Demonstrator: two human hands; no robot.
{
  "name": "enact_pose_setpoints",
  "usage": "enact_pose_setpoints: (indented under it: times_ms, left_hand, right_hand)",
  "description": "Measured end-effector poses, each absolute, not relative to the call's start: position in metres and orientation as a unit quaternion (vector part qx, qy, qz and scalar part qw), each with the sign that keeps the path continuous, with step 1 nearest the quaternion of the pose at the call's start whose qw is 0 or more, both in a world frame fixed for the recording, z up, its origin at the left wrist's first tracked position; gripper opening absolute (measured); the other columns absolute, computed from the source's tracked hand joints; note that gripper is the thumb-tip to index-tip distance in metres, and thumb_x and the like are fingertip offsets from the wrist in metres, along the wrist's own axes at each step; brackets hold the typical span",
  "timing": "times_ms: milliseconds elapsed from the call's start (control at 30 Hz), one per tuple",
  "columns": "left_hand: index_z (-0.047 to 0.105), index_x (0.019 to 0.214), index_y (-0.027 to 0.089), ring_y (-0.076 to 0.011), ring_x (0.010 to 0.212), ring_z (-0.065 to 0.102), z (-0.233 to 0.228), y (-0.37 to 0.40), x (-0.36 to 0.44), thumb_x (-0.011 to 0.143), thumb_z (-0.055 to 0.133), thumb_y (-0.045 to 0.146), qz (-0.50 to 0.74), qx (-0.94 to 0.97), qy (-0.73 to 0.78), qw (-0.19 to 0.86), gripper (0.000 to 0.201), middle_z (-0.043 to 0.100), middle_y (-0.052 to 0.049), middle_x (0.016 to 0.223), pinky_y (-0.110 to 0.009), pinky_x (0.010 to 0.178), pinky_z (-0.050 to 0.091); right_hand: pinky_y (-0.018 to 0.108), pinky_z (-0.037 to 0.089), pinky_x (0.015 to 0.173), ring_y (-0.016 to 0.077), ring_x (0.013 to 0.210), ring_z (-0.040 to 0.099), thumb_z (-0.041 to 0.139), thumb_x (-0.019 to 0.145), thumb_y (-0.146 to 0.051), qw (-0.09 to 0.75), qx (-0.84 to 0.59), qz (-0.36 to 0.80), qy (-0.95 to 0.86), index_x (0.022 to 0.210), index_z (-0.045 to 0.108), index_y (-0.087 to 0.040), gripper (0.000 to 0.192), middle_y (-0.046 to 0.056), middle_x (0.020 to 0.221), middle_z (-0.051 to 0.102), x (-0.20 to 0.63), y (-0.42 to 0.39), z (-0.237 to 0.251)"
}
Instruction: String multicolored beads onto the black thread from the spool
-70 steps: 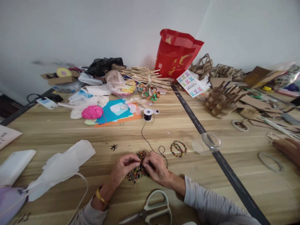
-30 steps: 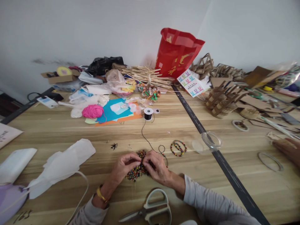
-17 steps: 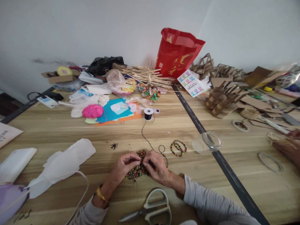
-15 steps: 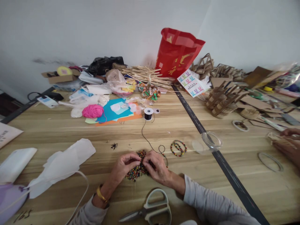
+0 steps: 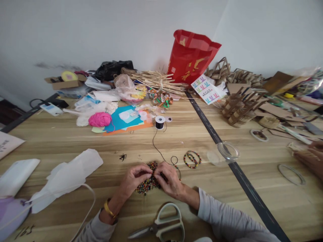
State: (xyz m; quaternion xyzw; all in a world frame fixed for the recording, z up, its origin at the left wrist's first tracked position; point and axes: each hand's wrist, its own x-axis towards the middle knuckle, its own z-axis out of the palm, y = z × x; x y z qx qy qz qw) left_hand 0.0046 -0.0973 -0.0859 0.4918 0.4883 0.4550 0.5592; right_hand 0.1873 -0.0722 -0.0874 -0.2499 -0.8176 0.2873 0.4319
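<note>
Over a pile of small multicoloured beads (image 5: 148, 184), my two hands meet almost fingertip to fingertip. My left hand (image 5: 137, 176) pinches a tiny reddish bead between thumb and forefinger. Closed in a pinch too, my right hand (image 5: 169, 179) has the black cord (image 5: 161, 153) running in under it; the cord's end at the fingertips is too small to make out. A few beads are threaded on the cord beside that hand. The cord leads back to a white spool (image 5: 159, 123). Two finished-looking beaded rings (image 5: 192, 159) lie to the right.
Scissors (image 5: 166, 225) lie just below my hands. Clear tape rolls (image 5: 228, 152) rest on the dark strip. Pink yarn (image 5: 100, 119), a red bag (image 5: 193, 57) and woven baskets (image 5: 237, 109) stand farther back. A white cloth (image 5: 68, 179) lies left; another person's hand (image 5: 311, 154) is at right.
My hands stay almost in the same place, still pinched over the beads. At the far right, the other person's hand has shifted slightly.
</note>
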Motion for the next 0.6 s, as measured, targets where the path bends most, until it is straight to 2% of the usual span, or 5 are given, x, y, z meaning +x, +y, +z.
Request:
enact_pose_setpoints:
  times_ms: [600]
  left_hand:
    - [0.071,0.072,0.015,-0.0166,0.074,0.062,-0.0825,-0.0967,0.006,0.064,0.07,0.019,0.436,0.495,0.499,0.562,0.009,0.068,-0.004,0.075,-0.025,0.072,0.05]
  right_hand:
    - [0.027,0.043,0.068,0.0163,0.075,0.052,0.046,0.091,-0.022,0.427,-0.248,0.298,-0.817,0.084,0.053,-0.019,0.011,0.005,0.077,0.056,0.1878,-0.0723,-0.0883]
